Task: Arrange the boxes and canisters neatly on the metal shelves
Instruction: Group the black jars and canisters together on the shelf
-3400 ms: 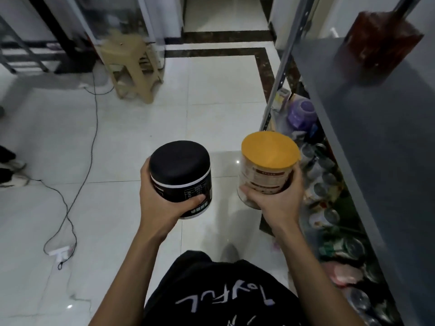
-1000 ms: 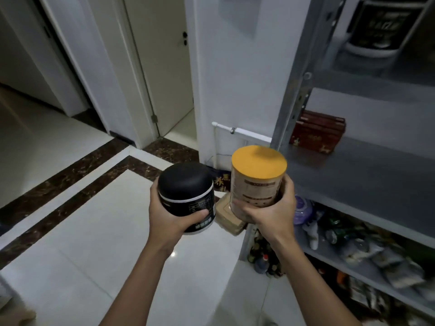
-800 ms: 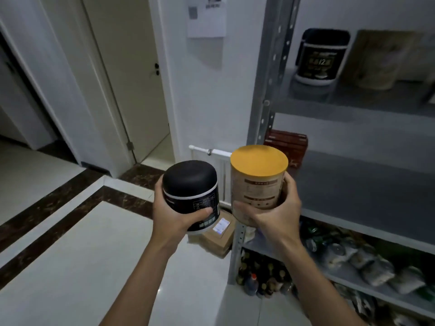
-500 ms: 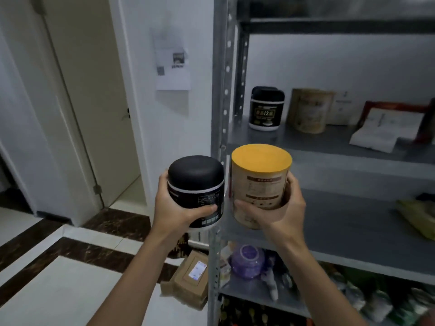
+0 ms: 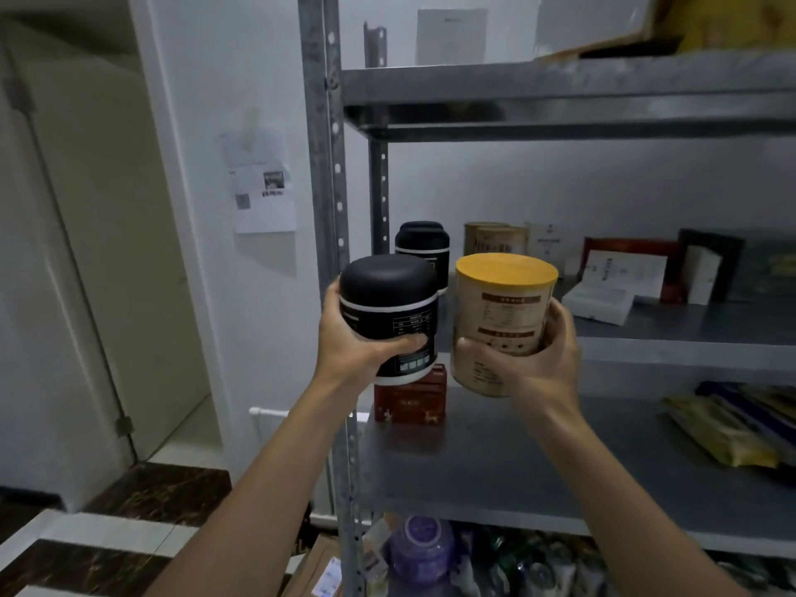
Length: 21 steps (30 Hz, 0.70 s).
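My left hand (image 5: 355, 344) grips a black canister (image 5: 390, 312) with a white band and white base. My right hand (image 5: 532, 359) grips a beige canister with a yellow lid (image 5: 502, 312). Both are upright and raised in front of the metal shelf unit (image 5: 646, 338), level with its middle shelf. On that shelf behind them stand another black canister (image 5: 424, 247) and beige canisters (image 5: 495, 239). A red box (image 5: 409, 396) sits on the shelf below, just under the held black canister.
White and dark boxes and cards (image 5: 624, 273) fill the middle shelf's right part. Flat packets (image 5: 732, 420) lie on the lower shelf at right. The upright post (image 5: 323, 209) stands just left of the canisters. A purple jar (image 5: 424, 549) and bottles sit lower down. A cardboard box (image 5: 603, 23) rests on top.
Both hands have lifted the canisters higher and closer to the middle shelf. The view has tilted up, so the top shelf shows now.
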Available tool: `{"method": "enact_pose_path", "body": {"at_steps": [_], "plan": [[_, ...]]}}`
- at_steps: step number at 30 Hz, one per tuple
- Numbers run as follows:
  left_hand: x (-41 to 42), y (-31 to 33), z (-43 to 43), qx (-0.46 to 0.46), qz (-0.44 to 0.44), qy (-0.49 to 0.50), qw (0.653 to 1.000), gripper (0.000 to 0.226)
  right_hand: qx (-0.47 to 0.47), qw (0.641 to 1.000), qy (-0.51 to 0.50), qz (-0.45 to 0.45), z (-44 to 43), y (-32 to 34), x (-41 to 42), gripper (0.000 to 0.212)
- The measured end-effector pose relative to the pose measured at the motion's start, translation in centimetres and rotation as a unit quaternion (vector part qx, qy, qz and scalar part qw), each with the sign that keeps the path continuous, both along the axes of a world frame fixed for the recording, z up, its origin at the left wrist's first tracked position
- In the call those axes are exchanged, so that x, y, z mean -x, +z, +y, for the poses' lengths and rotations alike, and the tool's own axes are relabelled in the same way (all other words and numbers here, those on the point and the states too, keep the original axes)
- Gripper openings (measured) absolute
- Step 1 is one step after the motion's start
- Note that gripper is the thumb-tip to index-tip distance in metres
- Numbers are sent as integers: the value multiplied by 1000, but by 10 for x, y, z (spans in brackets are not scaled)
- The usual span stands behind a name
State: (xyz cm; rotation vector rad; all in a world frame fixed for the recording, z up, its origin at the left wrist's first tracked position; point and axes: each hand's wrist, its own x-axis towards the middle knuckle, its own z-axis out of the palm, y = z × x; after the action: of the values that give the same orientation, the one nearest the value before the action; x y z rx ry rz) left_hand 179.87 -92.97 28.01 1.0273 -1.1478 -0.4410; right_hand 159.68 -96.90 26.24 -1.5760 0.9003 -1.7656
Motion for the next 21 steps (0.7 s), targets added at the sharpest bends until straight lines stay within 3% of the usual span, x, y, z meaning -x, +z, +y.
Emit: {"method": "enact_pose_path", "body": {"at_steps": [21], "plan": [[10,10,-118,-7,-1,35,999,100,-65,997,-39,29,-111,18,10,106]]}}
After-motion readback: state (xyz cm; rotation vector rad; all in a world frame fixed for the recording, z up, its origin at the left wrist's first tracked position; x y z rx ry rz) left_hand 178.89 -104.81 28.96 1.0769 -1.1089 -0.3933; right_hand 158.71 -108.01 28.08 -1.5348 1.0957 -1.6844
